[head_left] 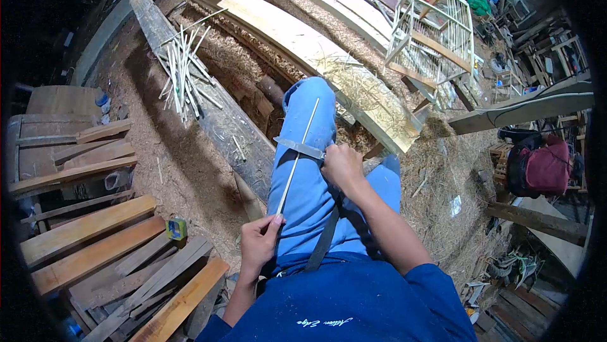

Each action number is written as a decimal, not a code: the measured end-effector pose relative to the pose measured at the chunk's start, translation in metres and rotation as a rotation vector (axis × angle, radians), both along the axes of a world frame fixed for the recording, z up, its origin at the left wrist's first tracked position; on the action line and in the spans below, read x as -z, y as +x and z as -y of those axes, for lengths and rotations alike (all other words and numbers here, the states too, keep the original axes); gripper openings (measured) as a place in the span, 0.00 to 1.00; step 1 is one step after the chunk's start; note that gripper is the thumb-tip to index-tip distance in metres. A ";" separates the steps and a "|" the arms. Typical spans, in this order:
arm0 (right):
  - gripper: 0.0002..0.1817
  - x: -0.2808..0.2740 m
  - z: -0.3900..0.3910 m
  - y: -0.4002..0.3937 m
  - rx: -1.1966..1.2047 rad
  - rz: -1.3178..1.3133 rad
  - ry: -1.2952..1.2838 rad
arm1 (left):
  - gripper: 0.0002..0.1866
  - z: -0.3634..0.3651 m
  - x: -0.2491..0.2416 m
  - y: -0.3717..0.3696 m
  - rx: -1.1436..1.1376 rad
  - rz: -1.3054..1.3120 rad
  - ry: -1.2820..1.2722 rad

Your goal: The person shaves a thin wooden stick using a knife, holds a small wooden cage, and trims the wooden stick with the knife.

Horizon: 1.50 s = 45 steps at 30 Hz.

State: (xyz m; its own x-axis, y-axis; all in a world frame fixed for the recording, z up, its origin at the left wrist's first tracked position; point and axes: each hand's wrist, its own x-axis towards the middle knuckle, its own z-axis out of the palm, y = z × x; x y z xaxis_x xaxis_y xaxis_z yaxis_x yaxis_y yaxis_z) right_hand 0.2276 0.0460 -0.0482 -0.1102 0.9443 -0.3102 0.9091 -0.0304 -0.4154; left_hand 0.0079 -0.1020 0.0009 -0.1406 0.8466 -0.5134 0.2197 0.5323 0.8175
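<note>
- Brown boards (pixel 86 229) lie in a stack from 9 to 7 o'clock, with a yellow-and-blue tape measure (pixel 176 229) on them at 8 o'clock.
- A worn grey plank (pixel 227 117) slants down from between 10 and 11 o'clock toward the leg; a loose heap of pale sticks (pixel 182 76) lies across it at 10 o'clock.
- The left hand (pixel 258 244), at 7 o'clock, pinches the near end of a thin stick (pixel 289 181) between thumb and fingers.
- That stick runs up along the jeans (pixel 310 184), its far end pointing to 12 o'clock near the knee.
- A knife (pixel 300 147), its grey blade pointing to 9 o'clock, crosses the stick just below the knee.
- The right hand (pixel 343 166), near the centre toward 4 o'clock, is closed around the knife's handle, which is mostly hidden.
- A pale board (pixel 278 26) stretches from 11 to 3 o'clock, thin shavings (pixel 373 92) scattered on its lower part.
- A slatted cage (pixel 433 32) stands between 1 and 2 o'clock.
- Maroon cloth (pixel 547 165) shows at 3 o'clock.
</note>
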 end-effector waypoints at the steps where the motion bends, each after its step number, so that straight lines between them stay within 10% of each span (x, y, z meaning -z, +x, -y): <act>1: 0.08 0.001 -0.001 -0.001 -0.007 -0.002 -0.005 | 0.12 0.005 -0.003 -0.003 -0.007 -0.002 -0.005; 25: 0.12 -0.027 -0.069 0.028 0.322 0.031 -0.044 | 0.11 0.036 -0.012 -0.027 -0.009 -0.075 0.059; 45: 0.12 -0.012 0.022 -0.004 -0.026 -0.021 -0.150 | 0.12 -0.077 0.003 0.044 -0.053 0.292 -0.078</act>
